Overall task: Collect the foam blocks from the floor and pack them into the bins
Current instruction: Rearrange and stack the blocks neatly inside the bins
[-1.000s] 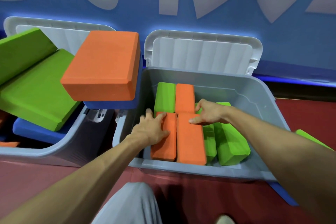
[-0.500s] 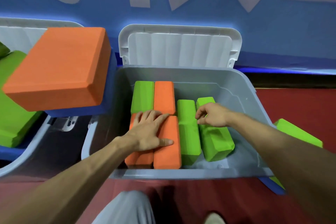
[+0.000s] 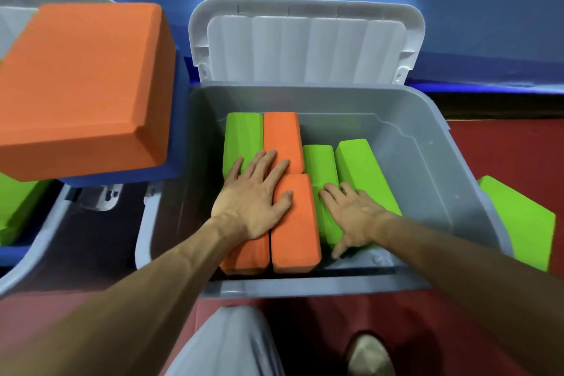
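A grey bin [image 3: 427, 168] with its lid [image 3: 305, 46] flipped back stands before me. Inside stand several foam blocks on edge: a green one [image 3: 242, 137] and an orange one [image 3: 282, 134] at the back left, two orange ones [image 3: 294, 223] at the front left, two green ones [image 3: 357, 162] in the middle. My left hand [image 3: 256, 195] lies flat, fingers spread, on the front orange blocks. My right hand [image 3: 354, 214] lies flat on the two green blocks. Neither hand grips anything.
A second grey bin [image 3: 36, 253] at the left is heaped with a large orange block [image 3: 82, 85] on a blue block [image 3: 174, 119] and green blocks [image 3: 15, 207]. A green block [image 3: 525, 220] lies on the red floor right of the bin. Blue wall behind.
My right hand has slid toward me and flattened onto the two green blocks, which now sit closer against the orange ones. My left hand stays on the orange blocks. The view has come nearer.
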